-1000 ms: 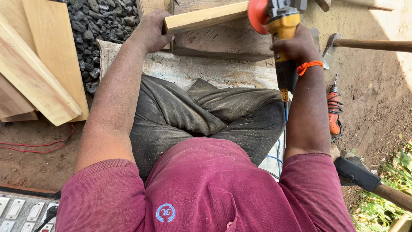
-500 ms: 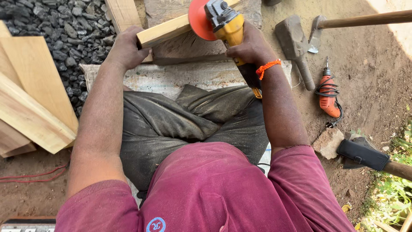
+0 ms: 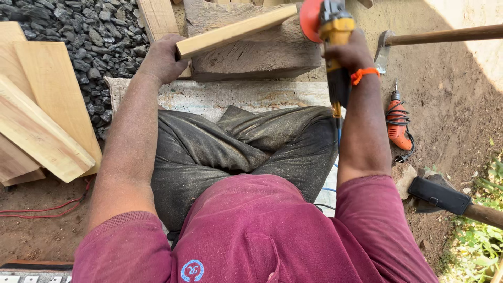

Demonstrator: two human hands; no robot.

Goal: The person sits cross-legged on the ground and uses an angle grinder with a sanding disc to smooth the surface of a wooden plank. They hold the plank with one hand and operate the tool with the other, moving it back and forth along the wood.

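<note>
My left hand grips the near end of a pale wooden plank that lies across a rough wooden block in front of my crossed legs. My right hand, with an orange band at the wrist, holds a yellow angle grinder. Its orange-red disc sits at the plank's far right end. The grinder's dark handle and cord run down along my right forearm.
Cut planks are stacked at the left beside a heap of dark gravel. An orange power drill lies on the dirt at the right. A long-handled adze rests above it, and a hammer-like tool lies lower right. A red wire trails at the left.
The view has shifted so the block and plank sit nearer the top. Both hands keep their hold, and the disc stays at the plank's right end.
</note>
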